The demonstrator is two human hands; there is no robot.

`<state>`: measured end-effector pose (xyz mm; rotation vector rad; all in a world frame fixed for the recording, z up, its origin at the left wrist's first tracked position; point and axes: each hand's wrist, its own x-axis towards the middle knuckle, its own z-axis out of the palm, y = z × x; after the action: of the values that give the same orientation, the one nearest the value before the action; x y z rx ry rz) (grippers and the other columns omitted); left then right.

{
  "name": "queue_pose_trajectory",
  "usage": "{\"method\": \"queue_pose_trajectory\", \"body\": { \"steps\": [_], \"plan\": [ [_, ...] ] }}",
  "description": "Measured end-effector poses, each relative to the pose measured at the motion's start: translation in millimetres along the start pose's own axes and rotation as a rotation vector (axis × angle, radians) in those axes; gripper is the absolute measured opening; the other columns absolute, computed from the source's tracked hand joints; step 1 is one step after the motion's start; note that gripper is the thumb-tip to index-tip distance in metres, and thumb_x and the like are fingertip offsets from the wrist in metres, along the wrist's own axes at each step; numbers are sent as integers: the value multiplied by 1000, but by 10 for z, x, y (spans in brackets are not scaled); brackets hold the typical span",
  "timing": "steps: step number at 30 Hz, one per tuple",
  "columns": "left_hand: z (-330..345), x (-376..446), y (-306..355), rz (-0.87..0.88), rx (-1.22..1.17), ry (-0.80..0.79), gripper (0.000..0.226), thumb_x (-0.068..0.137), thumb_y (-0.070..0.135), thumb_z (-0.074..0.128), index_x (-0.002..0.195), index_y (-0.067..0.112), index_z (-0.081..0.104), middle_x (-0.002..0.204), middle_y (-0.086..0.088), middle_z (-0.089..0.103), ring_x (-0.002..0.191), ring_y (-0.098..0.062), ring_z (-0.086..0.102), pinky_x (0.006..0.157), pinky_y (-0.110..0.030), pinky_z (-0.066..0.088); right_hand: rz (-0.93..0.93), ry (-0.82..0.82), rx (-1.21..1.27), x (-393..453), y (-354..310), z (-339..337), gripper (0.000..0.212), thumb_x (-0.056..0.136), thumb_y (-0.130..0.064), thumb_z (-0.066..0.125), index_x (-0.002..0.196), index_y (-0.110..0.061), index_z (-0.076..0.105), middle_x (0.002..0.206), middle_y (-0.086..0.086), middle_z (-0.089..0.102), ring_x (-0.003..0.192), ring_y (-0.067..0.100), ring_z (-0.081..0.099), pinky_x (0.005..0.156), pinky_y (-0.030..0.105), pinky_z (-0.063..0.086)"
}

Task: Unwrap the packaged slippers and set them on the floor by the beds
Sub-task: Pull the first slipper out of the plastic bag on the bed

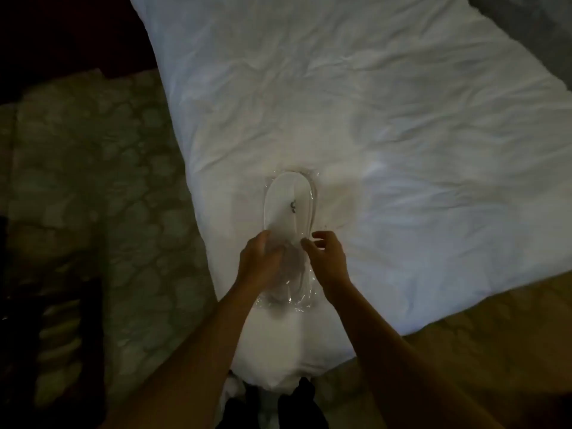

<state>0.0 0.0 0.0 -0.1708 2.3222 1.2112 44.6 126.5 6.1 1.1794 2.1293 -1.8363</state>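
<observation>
Packaged slippers [289, 209] on the bed [371, 119] look light, soft, slippery-wrapped; left hand [258, 264] grips the near wrap end, right hand [326, 258] loosely curled, holding nothing.

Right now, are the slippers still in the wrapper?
Yes, still in. Clear plastic wrapper covers the slippers on the bed; both hands work its near end.

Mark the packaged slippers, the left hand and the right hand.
packaged slippers [286, 199]: head view, white toe end under clear wrap.
left hand [258, 264]: head view, back of hand.
right hand [328, 258]: head view, back of hand.
</observation>
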Motion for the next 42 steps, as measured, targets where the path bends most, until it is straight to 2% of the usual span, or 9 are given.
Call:
{"method": "queue_pose_trajectory", "body": {
  "steps": [4, 8, 12, 18, 23, 27, 31, 38, 42],
  "plan": [
    [51, -35, -51, 39, 17, 46, 60, 92, 30, 62, 147, 20, 39, 146, -9, 48, 114, -17, 52, 78, -17, 46, 102, -24, -179, 64, 135, 10, 64, 89, -28, 69, 141, -6, 39, 141, 18, 44, 121, 33, 54, 100, 41, 50],
    [79, -9, -61, -8, 17, 28, 62, 93, 24, 62, 148, 19, 35, 145, -11, 51, 126, -31, 54, 100, -41, 51, 146, -84, -169, 73, 234, 65, 58, 89, -25, 68, 138, -6, 43, 127, 18, 60, 101, 24, 62, 81, 32, 53],
    [109, 2, -62, -63, 27, 77, 62, 91, 23, 65, 145, 11, 38, 134, -14, 60, 119, -31, 59, 83, -26, 44, 176, -68, -137, 94, 244, 107, 54, 88, -20, 68, 135, -5, 46, 123, 18, 63, 106, 30, 65, 92, 45, 55],
    [34, 78, 44, -83, 45, 118, 39, 87, 21, 70, 120, 4, 60, 113, -12, 69, 93, -22, 62, 74, -25, 47, 144, -15, -149, 198, 113, 106, 51, 89, -19, 67, 135, -4, 51, 119, 16, 65, 105, 30, 64, 94, 45, 55],
    [-55, 102, 152, -60, -151, 134, 8, 85, 16, 70, 84, 23, 66, 80, 5, 64, 86, -21, 62, 63, -18, 47, 75, 28, -100, 229, -120, 79, 40, 91, -13, 64, 131, -12, 57, 110, 13, 68, 97, 26, 65, 86, 40, 58],
    [-172, 38, 349, -81, -333, 129, 48, 89, 21, 69, 135, 16, 56, 122, -6, 62, 113, -26, 58, 98, -42, 52, -69, 12, -1, 157, -405, 13, 40, 92, -13, 63, 132, -14, 56, 109, 8, 65, 94, 19, 60, 76, 28, 54],
    [-381, -36, 610, 20, -397, 106, 55, 92, 26, 65, 143, 18, 45, 137, -16, 58, 123, -35, 56, 104, -54, 46, -207, -61, 65, 25, -766, -61, 45, 94, -20, 63, 138, -15, 52, 127, 8, 62, 110, 24, 59, 93, 41, 55],
    [-899, -150, 1129, 206, -486, 172, 58, 90, 27, 67, 143, 34, 43, 128, -4, 59, 105, -15, 59, 67, -12, 50, -217, -363, 331, -228, -1287, -238, 51, 90, -23, 68, 134, -38, 47, 123, 1, 67, 109, 23, 65, 83, 45, 60],
    [-1155, -228, 1524, 313, -567, 221, 58, 91, 23, 67, 142, 34, 44, 128, -5, 58, 112, -19, 57, 73, -17, 50, -121, -497, 385, -329, -1673, -369, 36, 86, -20, 73, 121, -19, 64, 110, 6, 74, 97, 27, 72, 71, 35, 59]
  ]
}}
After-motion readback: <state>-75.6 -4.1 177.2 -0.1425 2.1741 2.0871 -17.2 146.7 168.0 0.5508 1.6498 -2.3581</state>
